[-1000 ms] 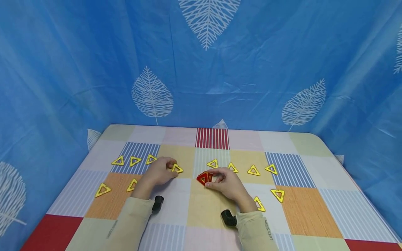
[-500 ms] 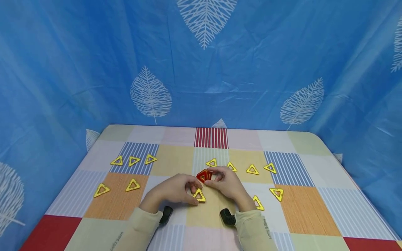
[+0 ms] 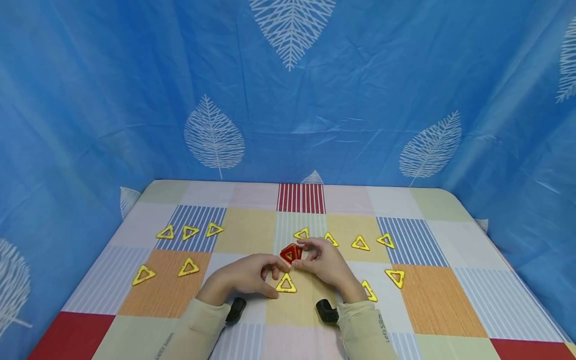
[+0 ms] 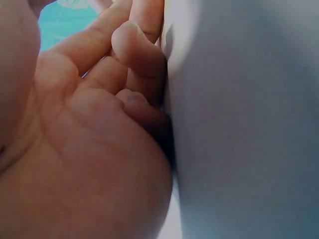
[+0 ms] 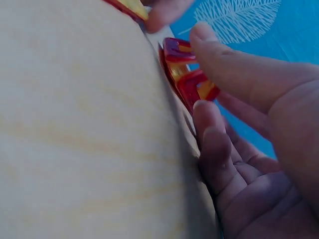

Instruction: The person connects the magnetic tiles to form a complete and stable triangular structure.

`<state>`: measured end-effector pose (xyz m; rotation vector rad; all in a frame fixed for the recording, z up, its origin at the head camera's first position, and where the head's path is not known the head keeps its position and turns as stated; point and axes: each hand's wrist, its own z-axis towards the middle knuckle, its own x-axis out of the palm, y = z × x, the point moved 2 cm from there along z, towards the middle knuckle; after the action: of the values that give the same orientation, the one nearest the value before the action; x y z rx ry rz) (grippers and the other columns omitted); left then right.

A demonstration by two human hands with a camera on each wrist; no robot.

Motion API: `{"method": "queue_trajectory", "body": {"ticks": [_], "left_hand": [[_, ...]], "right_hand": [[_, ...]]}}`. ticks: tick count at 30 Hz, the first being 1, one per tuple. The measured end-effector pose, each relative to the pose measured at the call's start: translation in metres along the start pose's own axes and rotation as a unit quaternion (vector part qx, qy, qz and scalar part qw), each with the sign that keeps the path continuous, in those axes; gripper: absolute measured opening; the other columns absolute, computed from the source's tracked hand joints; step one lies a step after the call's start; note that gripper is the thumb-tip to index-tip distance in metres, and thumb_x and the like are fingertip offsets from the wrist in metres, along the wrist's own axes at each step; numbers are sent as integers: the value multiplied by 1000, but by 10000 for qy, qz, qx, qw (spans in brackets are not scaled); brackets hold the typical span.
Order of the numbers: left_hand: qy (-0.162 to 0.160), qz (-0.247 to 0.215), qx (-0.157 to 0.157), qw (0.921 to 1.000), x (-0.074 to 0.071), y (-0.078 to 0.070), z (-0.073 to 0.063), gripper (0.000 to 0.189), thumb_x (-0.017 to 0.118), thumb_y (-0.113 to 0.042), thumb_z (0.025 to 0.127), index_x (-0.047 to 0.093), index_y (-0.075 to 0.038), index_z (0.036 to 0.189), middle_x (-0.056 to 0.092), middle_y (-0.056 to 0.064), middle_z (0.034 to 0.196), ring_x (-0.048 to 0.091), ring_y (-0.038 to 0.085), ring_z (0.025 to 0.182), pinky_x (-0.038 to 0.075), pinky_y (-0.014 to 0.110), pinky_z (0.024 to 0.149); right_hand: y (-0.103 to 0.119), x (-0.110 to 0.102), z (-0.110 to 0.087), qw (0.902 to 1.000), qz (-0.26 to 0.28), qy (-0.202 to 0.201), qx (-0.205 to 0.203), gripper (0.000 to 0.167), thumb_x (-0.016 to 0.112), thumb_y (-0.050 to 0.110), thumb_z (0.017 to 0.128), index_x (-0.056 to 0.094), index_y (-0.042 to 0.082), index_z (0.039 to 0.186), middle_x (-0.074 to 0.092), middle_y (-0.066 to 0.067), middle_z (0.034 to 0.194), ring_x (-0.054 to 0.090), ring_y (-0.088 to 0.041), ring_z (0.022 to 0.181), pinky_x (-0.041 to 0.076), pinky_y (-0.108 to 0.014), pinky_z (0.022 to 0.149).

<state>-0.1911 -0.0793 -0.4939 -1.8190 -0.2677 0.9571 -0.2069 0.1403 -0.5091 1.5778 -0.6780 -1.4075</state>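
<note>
In the head view, my right hand [image 3: 327, 262] holds a small raised red shape of joined triangle tiles [image 3: 290, 254] between thumb and fingers, on the cloth-covered table. The right wrist view shows the red tiles [image 5: 187, 74] with orange-yellow parts, between thumb and fingertips. A yellow triangle tile [image 3: 286, 290] lies flat just in front of the red shape. My left hand [image 3: 247, 275] rests beside this tile, thumb and fingers spread apart around its left side. One left fingertip is close to the tile's top corner. In the left wrist view, the left fingers [image 4: 137, 50] are loosely bent and show no tile.
More yellow triangle tiles lie flat: several on the left, such as one tile [image 3: 189, 267], and several on the right, such as another tile [image 3: 396, 278]. One tile [image 3: 369, 291] is partly behind the right wrist. A blue curtain [image 3: 288, 125] borders the patchwork-covered table [image 3: 252, 200].
My left hand has brought a yellow triangle tile from the back left to the front of the red shape and let go of it. The right hand stays on the red shape.
</note>
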Motion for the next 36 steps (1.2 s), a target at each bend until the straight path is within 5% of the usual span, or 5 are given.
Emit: {"method": "queue_trajectory", "body": {"ticks": [7, 14, 21, 29, 36], "left_hand": [[28, 36, -5, 10000, 0, 2, 2, 39, 85, -8, 81, 69, -12, 117, 58, 1, 91, 43, 15, 69, 39, 28, 63], [30, -33, 69, 10000, 1, 2, 2, 39, 86, -8, 81, 69, -11, 116, 58, 1, 90, 42, 15, 70, 38, 28, 63], [33, -38, 8, 10000, 1, 5, 1, 39, 85, -9, 81, 69, -15, 116, 58, -1, 90, 41, 13, 69, 37, 26, 64], [112, 10, 69, 9999, 1, 4, -1, 38, 87, -12, 80, 71, -17, 114, 57, -1, 92, 42, 13, 74, 38, 26, 67], [74, 21, 110, 9999, 1, 2, 1, 38, 86, -13, 81, 70, -14, 116, 56, 0, 90, 43, 13, 75, 37, 26, 68]], "right_hand": [[2, -21, -2, 9936, 994, -254, 474, 45, 84, 13, 83, 68, 1, 124, 64, -17, 113, 61, -19, 68, 47, -27, 54], [-5, -49, -6, 9794, 509, -1598, 1124, 42, 87, 11, 80, 71, 5, 119, 64, -15, 111, 61, -18, 75, 49, -28, 58], [-15, -52, -9, 9698, 29, -1743, 1705, 49, 87, 11, 79, 69, 3, 124, 62, -15, 115, 58, -21, 86, 47, -29, 67], [-20, -47, -8, 9708, -967, -1637, 1465, 50, 83, 17, 85, 66, -1, 128, 67, -15, 111, 62, -23, 88, 48, -32, 72], [-18, -46, -7, 9714, -1188, -1678, 1192, 40, 78, 15, 89, 69, -5, 123, 71, -16, 102, 67, -27, 89, 53, -43, 78]]}}
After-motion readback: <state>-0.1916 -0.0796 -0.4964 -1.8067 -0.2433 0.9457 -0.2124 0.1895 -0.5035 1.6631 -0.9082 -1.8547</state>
